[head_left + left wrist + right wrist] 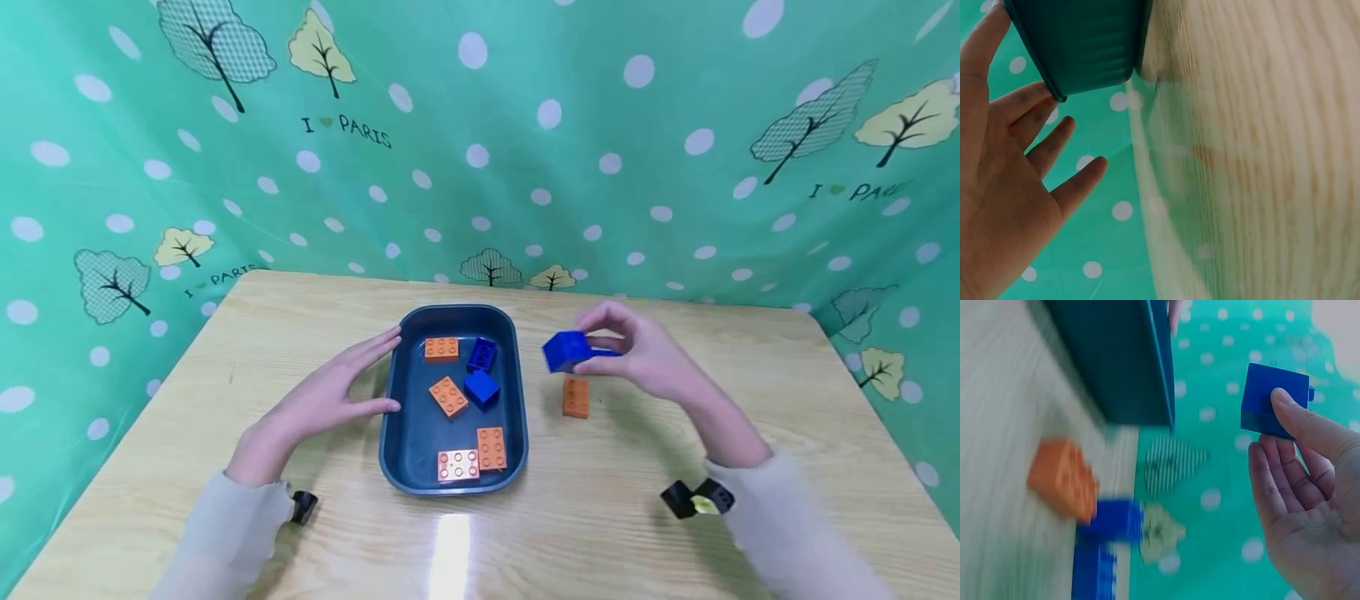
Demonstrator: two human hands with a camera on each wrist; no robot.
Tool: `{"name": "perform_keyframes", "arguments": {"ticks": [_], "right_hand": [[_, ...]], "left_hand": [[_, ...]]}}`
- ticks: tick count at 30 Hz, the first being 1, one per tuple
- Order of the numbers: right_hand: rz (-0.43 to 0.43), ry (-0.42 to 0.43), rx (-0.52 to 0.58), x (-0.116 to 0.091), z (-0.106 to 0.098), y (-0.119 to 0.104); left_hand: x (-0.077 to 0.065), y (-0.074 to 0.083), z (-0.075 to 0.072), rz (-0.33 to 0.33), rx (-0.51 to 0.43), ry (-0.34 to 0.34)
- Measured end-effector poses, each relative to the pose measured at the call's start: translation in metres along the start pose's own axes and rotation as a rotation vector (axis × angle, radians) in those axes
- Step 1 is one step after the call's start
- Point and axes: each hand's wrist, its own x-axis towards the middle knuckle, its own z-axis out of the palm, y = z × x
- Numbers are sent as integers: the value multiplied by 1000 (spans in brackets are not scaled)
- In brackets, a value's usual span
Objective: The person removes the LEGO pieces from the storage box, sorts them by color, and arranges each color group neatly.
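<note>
My right hand pinches a blue toy brick between thumb and fingers, lifted over the table to the right of the dark blue tray. Below it, an orange brick lies on the wood. The right wrist view shows two blue bricks beside that orange one, mostly hidden behind my hand in the head view. My left hand has its fingers spread, fingertips at the tray's left rim. Inside the tray lie several orange bricks and two blue bricks.
The pale wooden table ends at a green dotted cloth with trees, which hangs behind it and at the sides. Small black devices sit at the sleeve cuffs.
</note>
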Motion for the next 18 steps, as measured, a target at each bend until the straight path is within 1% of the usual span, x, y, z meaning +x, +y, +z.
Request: {"name": "perform_keyframes", "arguments": {"ticks": [4, 8, 13, 18], "right_hand": [[42, 78, -96, -10, -28, 13], [87, 121, -170, -13, -50, 25], [162, 162, -219, -18, -66, 45], [224, 187, -297, -25, -75, 64]], "left_hand": [[1, 1, 1, 4, 2, -6], [1, 1, 0, 1, 1, -10], [0, 2, -1, 2, -3, -6], [2, 2, -1, 10, -7, -14]]}}
